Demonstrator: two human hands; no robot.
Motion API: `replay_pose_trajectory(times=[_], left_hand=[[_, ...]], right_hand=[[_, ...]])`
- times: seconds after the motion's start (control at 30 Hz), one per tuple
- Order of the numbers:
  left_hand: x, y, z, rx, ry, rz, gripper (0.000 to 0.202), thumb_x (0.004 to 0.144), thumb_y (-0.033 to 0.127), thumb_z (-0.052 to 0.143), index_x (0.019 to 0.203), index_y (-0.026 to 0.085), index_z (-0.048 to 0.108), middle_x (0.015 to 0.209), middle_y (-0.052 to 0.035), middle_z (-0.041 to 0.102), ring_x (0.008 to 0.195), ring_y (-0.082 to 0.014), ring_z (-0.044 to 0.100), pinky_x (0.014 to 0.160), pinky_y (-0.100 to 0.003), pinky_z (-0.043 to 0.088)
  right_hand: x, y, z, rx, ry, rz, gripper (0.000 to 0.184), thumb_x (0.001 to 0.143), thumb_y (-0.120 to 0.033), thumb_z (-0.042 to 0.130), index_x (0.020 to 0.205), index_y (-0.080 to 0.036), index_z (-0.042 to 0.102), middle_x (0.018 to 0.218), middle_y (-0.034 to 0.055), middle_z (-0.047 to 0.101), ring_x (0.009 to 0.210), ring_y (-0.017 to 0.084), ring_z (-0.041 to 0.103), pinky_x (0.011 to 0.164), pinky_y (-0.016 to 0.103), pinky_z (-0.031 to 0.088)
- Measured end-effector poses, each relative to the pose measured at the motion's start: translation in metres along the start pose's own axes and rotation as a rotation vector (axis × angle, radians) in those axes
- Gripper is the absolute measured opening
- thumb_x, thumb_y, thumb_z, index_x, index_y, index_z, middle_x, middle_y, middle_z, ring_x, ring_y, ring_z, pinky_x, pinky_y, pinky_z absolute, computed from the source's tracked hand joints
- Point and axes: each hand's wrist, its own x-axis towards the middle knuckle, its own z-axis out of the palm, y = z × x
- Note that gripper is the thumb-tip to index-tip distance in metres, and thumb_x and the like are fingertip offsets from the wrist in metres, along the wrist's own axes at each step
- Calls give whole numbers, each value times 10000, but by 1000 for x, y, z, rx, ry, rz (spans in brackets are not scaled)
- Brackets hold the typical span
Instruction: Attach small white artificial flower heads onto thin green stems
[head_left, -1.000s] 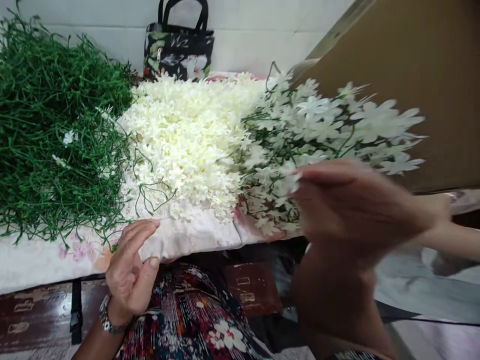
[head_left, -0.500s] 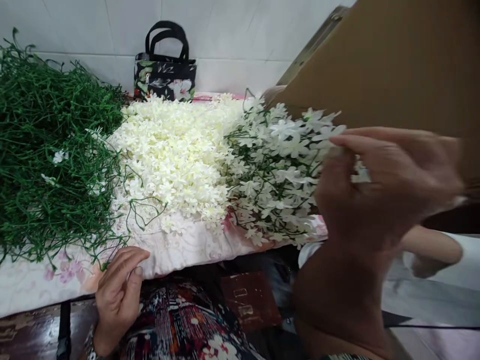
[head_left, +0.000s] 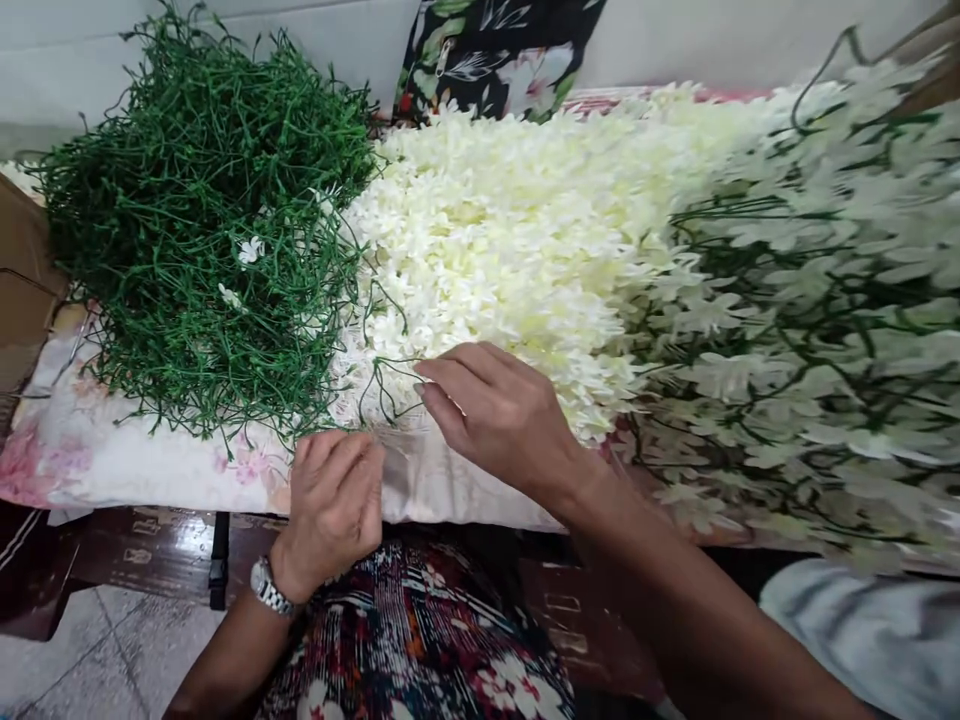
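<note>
My right hand (head_left: 501, 415) reaches down to the near edge of a heap of loose cream flower heads (head_left: 525, 220), fingers pinched together on a thin green stem (head_left: 382, 375) that curls out of the heap. My left hand (head_left: 334, 505), with a metal watch at the wrist, rests curled at the cloth's (head_left: 135, 460) front edge just below that stem; what its fingers hold is hidden. A big tangle of bare green stems (head_left: 202, 220) lies to the left. Finished white flower sprigs (head_left: 810, 330) are piled on the right.
A dark floral bag (head_left: 495, 50) stands against the white wall behind the heap. A brown cardboard edge (head_left: 22, 270) shows at far left. A dark wooden board (head_left: 150, 550) runs under the cloth. My patterned clothing (head_left: 420, 640) fills the bottom centre.
My right hand, raised at the right with a flower sprig, has come down to the heap's front edge without it. The view has swung lower and to the right; my left hand has curled shut.
</note>
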Motion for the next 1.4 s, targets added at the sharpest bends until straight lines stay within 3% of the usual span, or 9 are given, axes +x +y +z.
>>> replay_pose_trajectory(times=[0.2, 0.33, 0.47, 0.67, 0.83, 1.07, 1.17, 1.27, 1.4], left_hand=[[9, 3, -5, 16, -95, 72, 231, 726, 118, 477, 945, 110, 550, 960, -95, 592, 894, -219, 468, 744, -384, 356], [25, 5, -6, 118, -276, 131, 206, 742, 139, 459, 931, 132, 541, 1043, -82, 551, 914, -219, 448, 765, -390, 331], [36, 4, -5, 198, -407, 108, 111, 770, 140, 427, 790, 141, 536, 959, -65, 560, 874, -207, 444, 778, -391, 319], [29, 3, -7, 299, -262, 3, 188, 781, 159, 438, 941, 141, 535, 1009, -65, 570, 932, -227, 440, 781, -406, 303], [24, 6, -6, 262, -103, -121, 193, 779, 184, 458, 938, 145, 560, 1023, -75, 585, 928, -240, 458, 791, -432, 304], [24, -2, -16, -286, 250, -362, 203, 801, 125, 416, 919, 153, 578, 893, -60, 579, 845, -155, 522, 729, -302, 422], [32, 3, -30, -474, 248, -426, 220, 801, 178, 447, 985, 166, 566, 972, -65, 545, 814, -130, 515, 716, -263, 430], [40, 16, -35, -675, 35, -317, 270, 778, 216, 493, 1038, 175, 547, 1062, -78, 519, 714, -99, 500, 652, -237, 437], [39, 30, -25, -817, 23, -325, 129, 750, 172, 527, 868, 159, 577, 796, -35, 576, 644, -93, 509, 571, -214, 426]], right_hand=[[27, -3, 12, -11, -97, 0, 173, 794, -165, 405, 854, -144, 566, 726, 49, 543, 678, 134, 491, 594, 246, 389], [34, -2, 15, 24, -166, -51, 172, 775, -128, 405, 724, -155, 567, 701, 36, 534, 642, 118, 490, 563, 232, 386], [28, 1, 15, 125, -77, -16, 168, 770, -116, 395, 685, -143, 538, 674, 37, 537, 624, 105, 497, 561, 221, 404], [19, 3, 9, 301, 243, 102, 94, 715, -82, 464, 741, -156, 515, 602, -10, 531, 520, 65, 483, 493, 176, 402], [19, 1, 1, 410, 335, 157, 92, 698, -73, 493, 721, -162, 505, 581, -26, 511, 497, 53, 469, 485, 175, 398], [8, 1, -9, 494, 443, -25, 152, 687, -37, 522, 774, -157, 492, 649, 18, 562, 628, 95, 540, 556, 211, 447], [1, -3, -13, 530, 412, -107, 169, 702, -46, 513, 816, -168, 488, 680, 27, 586, 676, 104, 563, 573, 212, 469], [-7, -10, -17, 580, 337, -155, 171, 721, -67, 501, 849, -179, 485, 715, 35, 596, 684, 105, 571, 579, 219, 485], [-16, -20, -18, 604, 317, -191, 221, 712, -70, 511, 887, -202, 480, 747, 44, 594, 674, 118, 563, 571, 249, 489]])
